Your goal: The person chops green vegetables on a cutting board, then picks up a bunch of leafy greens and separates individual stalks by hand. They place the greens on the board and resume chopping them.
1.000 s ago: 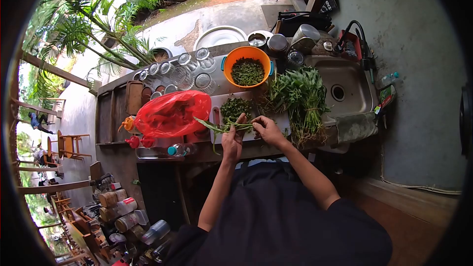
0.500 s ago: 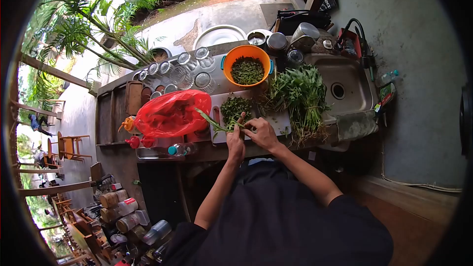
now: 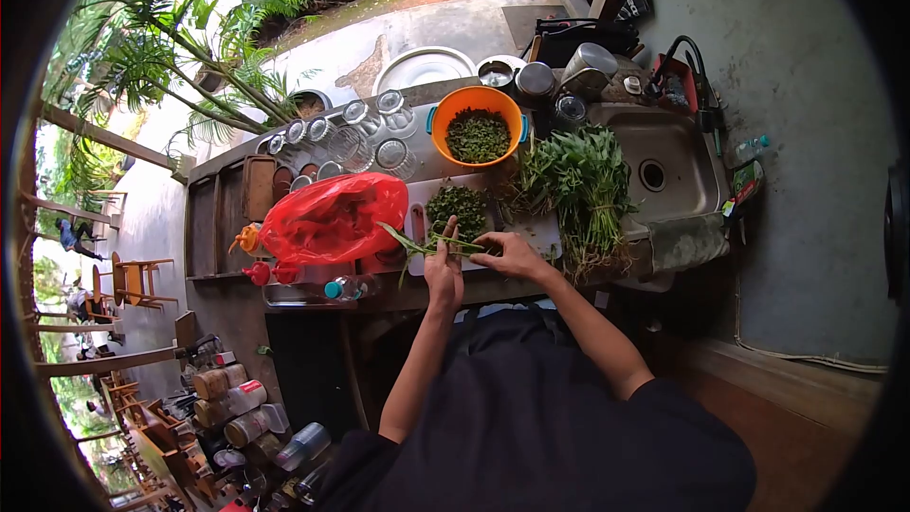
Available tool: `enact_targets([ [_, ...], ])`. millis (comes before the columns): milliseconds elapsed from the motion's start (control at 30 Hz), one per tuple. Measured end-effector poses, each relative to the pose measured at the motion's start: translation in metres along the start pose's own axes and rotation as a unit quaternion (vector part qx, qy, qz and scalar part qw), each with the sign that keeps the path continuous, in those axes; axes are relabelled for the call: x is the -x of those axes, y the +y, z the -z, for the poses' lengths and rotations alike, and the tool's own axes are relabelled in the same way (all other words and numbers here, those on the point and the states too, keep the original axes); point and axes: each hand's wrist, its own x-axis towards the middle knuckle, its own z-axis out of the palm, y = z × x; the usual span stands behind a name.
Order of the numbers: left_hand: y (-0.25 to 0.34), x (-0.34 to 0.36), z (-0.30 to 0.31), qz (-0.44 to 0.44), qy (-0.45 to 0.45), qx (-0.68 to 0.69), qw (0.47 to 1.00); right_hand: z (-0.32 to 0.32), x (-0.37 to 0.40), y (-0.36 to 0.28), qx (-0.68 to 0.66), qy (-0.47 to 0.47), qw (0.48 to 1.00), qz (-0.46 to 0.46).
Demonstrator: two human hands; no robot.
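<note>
My left hand (image 3: 443,270) holds a long green stem (image 3: 417,245) whose leafy end points left toward the red plastic bag (image 3: 336,218). My right hand (image 3: 512,257) pinches the stem's other end, a little to the right. Both hands are over the near edge of a white cutting board (image 3: 540,229). Chopped greens (image 3: 457,209) lie in a pile on the board, just beyond my left hand. Behind them stands an orange colander (image 3: 443,122) with more chopped greens inside. A large bunch of leafy greens with roots (image 3: 588,190) lies at the board's right.
Upturned glasses (image 3: 393,159) stand at the back left of the counter. A bottle with a teal cap (image 3: 346,288) lies near the front edge. To the right is a metal sink (image 3: 687,194) with a grey cloth (image 3: 687,241) on its rim. Metal pots (image 3: 536,80) are at the back.
My hands have moved apart, my left hand slightly left and my right hand slightly right, with the stem now stretched between them. My left fingers are straighter.
</note>
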Motion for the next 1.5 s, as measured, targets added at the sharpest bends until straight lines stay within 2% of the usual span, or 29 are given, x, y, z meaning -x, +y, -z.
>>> enact_targets([
  [67,-0.002,-0.001,0.0,0.002,-0.004,-0.001,1.0,-0.002,-0.002,-0.003,0.045,-0.004,0.999,0.015],
  [133,0.001,0.003,-0.008,0.02,0.009,0.043,0.999,-0.002,-0.006,-0.005,0.052,-0.062,0.996,-0.039],
  [167,0.002,0.003,-0.008,0.018,0.009,0.043,0.999,-0.003,-0.006,-0.003,0.052,-0.063,0.996,-0.037],
  [233,0.001,0.001,-0.004,-0.002,0.008,0.057,0.998,-0.002,-0.004,0.009,-0.062,-0.031,0.997,-0.036],
  [367,0.003,0.001,0.005,-0.025,0.01,0.061,0.998,0.006,-0.002,0.027,-0.107,-0.012,0.993,-0.053],
  [433,0.004,0.002,0.006,-0.027,0.029,0.065,0.997,0.009,-0.003,0.023,-0.187,0.017,0.977,-0.102],
  [533,0.001,0.002,0.011,-0.006,0.036,0.039,0.999,0.006,-0.004,0.003,-0.21,-0.028,0.971,-0.108],
  [633,-0.002,0.001,0.015,-0.001,0.037,0.039,0.999,-0.004,-0.008,0.009,-0.177,-0.061,0.981,-0.06],
  [733,-0.003,0.0,0.02,-0.01,0.009,0.025,1.0,-0.007,-0.009,0.015,-0.131,-0.053,0.989,-0.052],
  [967,-0.008,0.0,0.032,-0.033,0.013,0.023,0.999,-0.004,-0.009,0.014,-0.17,-0.04,0.983,-0.062],
  [1067,-0.012,-0.002,0.037,-0.049,0.026,0.064,0.996,-0.004,-0.007,0.015,-0.172,-0.055,0.983,-0.042],
  [1133,-0.011,0.0,0.031,-0.053,0.064,0.089,0.993,-0.006,-0.008,0.017,-0.14,-0.062,0.987,-0.041],
  [1333,-0.018,-0.002,0.037,-0.103,0.094,0.07,0.988,-0.008,-0.003,0.005,-0.131,-0.088,0.987,-0.04],
  [1500,-0.01,0.003,0.036,-0.067,0.091,0.095,0.989,-0.017,-0.007,0.013,-0.171,-0.098,0.98,-0.033],
])
